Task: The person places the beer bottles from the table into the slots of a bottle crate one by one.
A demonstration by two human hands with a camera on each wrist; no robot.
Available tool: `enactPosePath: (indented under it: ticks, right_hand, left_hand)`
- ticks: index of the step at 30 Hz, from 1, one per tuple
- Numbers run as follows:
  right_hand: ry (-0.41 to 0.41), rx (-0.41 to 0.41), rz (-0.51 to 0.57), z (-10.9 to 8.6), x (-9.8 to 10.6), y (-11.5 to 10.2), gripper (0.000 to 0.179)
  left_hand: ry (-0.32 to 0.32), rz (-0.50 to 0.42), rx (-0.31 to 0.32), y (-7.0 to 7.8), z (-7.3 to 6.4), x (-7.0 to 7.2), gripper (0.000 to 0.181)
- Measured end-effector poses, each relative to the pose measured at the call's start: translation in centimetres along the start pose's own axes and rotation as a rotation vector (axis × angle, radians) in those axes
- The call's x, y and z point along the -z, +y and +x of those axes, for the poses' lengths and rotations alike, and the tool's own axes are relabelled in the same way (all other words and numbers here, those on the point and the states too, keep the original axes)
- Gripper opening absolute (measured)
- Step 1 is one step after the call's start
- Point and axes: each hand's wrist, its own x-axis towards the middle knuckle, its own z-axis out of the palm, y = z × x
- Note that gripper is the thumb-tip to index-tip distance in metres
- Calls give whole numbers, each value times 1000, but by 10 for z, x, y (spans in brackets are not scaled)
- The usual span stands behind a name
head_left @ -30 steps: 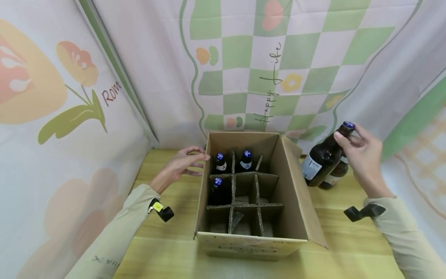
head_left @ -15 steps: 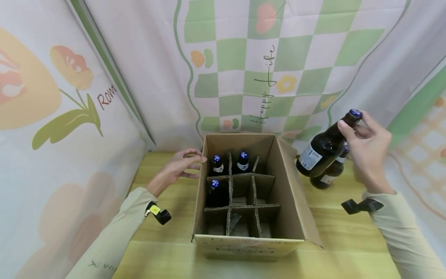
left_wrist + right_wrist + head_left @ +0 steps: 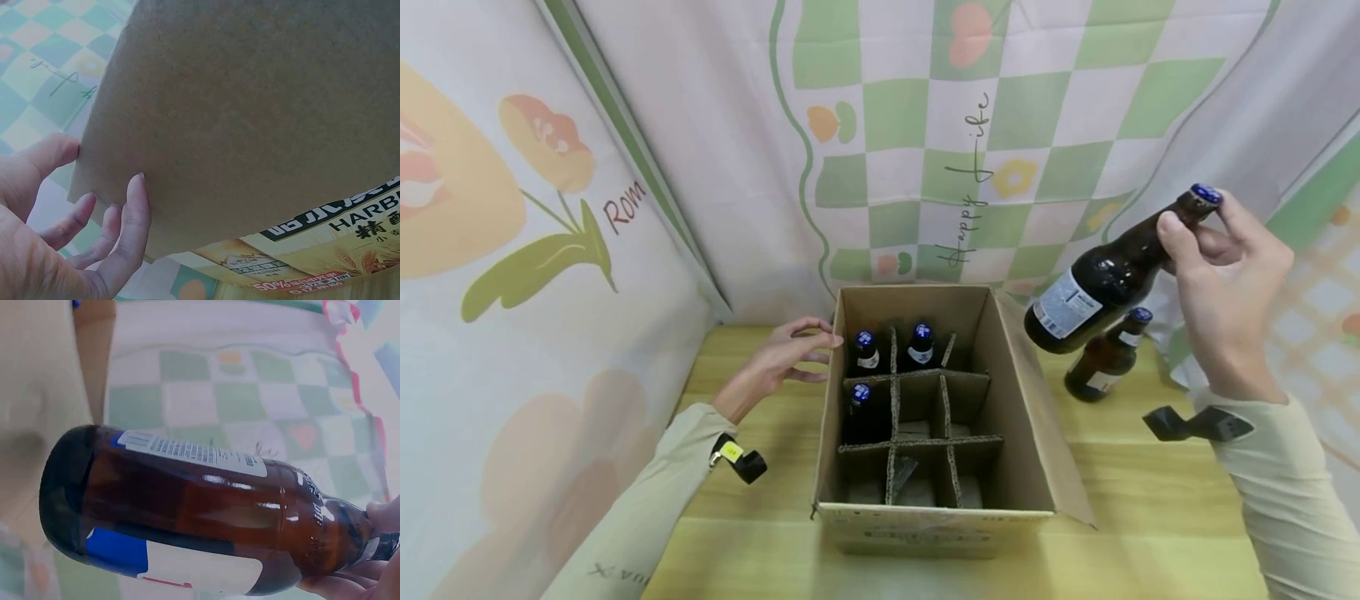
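Note:
Up at the right, my right hand [image 3: 1236, 275] grips a brown glass beer bottle [image 3: 1108, 279] by its neck. The bottle is raised and tilted, its blue cap toward the hand and its base toward the box; pale labels show in the right wrist view. At the left side of the cardboard box [image 3: 936, 529], my left hand [image 3: 782, 358] touches its rim with relaxed fingers. Those fingers [image 3: 134, 225] lie against a plain brown flap [image 3: 250, 125] in the left wrist view. Blue-capped bottles stand in the box's left back cells, among them one bottle [image 3: 922, 346] at the back.
A second brown bottle [image 3: 1105, 358] stands upright on the wooden table [image 3: 1150, 483], right of the box. Cardboard dividers [image 3: 921, 442] split the box into cells. A side flap [image 3: 1052, 417] folds outward on the right. Printed curtains [image 3: 955, 167] hang close behind.
My right hand has lifted the beer bottle up and to the right, tilting it further, and the second bottle now shows fully. The left hand stays at the box.

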Motion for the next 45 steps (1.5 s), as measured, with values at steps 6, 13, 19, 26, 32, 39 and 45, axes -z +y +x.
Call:
enactPosePath:
  ticks: [6, 13, 19, 26, 32, 39, 45]
  right_hand:
    - [-80, -32, 60, -9, -16, -16, 42]
    - [-214, -3, 121, -10, -47, -14, 45]
    - [-309, 30, -64, -15, -65, -11, 48]
    - [-459, 42, -261, -31, -82, -1, 41]
    - [-555, 8, -388, -46, -95, 9, 48]
    - [-646, -65, -482, -54, -100, 14, 54]
    - [-700, -100, -528, -56, -103, 16, 51]
  left_hand:
    - [6, 1, -1, 0, -2, 2, 30]
    - [14, 9, 0, 1, -5, 3, 30]
    - [0, 6, 2, -1, -3, 0, 33]
    - [6, 5, 15, -1, -3, -3, 33]
    - [5, 5, 15, 1, -3, -5, 34]
    - [4, 10, 17, 2, -3, -6, 32]
    - [10, 3, 18, 2, -2, -6, 33]
